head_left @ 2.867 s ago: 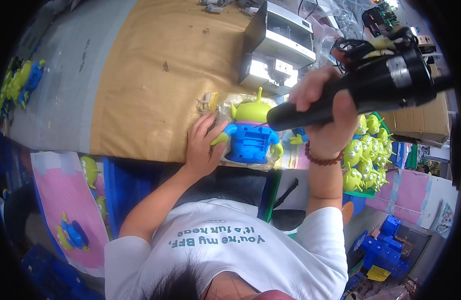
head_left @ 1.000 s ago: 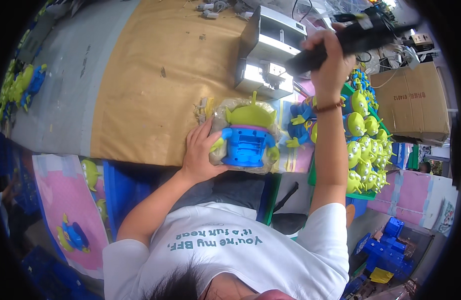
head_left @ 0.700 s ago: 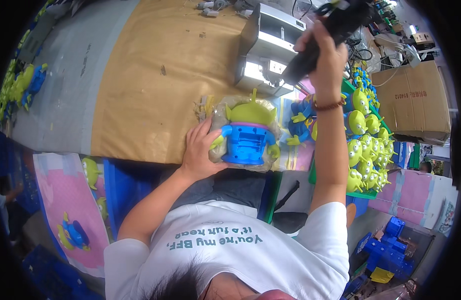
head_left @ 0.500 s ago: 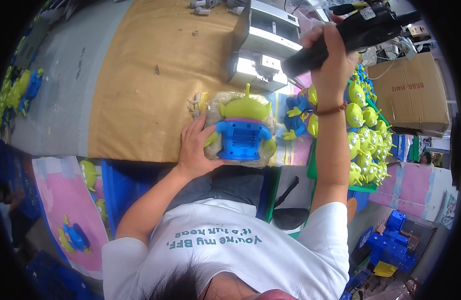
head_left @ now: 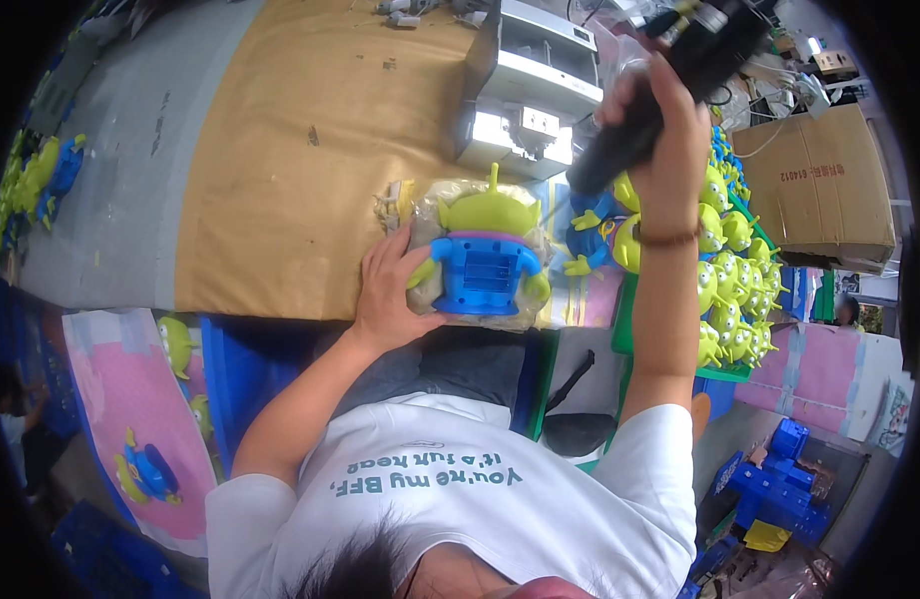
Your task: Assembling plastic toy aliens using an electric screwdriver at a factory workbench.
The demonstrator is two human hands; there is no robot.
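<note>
A green-headed toy figure (head_left: 482,270) with a blue body lies back up on a plastic-wrapped pad (head_left: 427,208) at the table's front edge. An open compartment with metal contacts shows in its back. My left hand (head_left: 385,292) grips its left side, fingers by the arm and thumb at the lower edge. Raised to the right, my right hand (head_left: 676,135) is wrapped around a black cylindrical power tool (head_left: 619,150) that looks like an electric screwdriver. The tool slants down and left, apart from the toy; its tip is blurred.
Beyond the toy stands a white-and-grey machine (head_left: 545,55). Several like figures (head_left: 734,299) fill a green crate at the right, and others lie beside the pad. Farther right is a cardboard box (head_left: 824,185). A pink-topped board (head_left: 130,399) with a figure sits at the left.
My right hand has lowered the power tool slightly and tilted it more steeply, its lower end coming down nearer the toy's level. My left hand and the toy stay in place.
</note>
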